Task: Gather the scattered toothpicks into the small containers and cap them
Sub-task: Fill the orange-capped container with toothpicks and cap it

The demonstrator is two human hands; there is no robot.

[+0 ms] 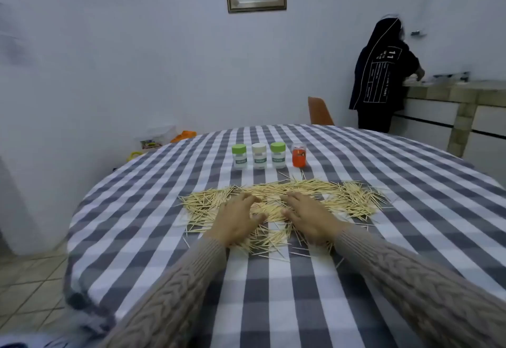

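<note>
The toothpicks (pixel 287 200) are lying in a wide heap on the checked cloth (pixel 383 210), spreading under and beyond both hands. The left hand (pixel 236 217) and right hand (pixel 310 217) are resting palm-down on the heap, fingers relaxed and spread, grasping nothing. Behind the heap, four capped containers (pixel 268 155) are standing in a row; their contents cannot be told.
</note>
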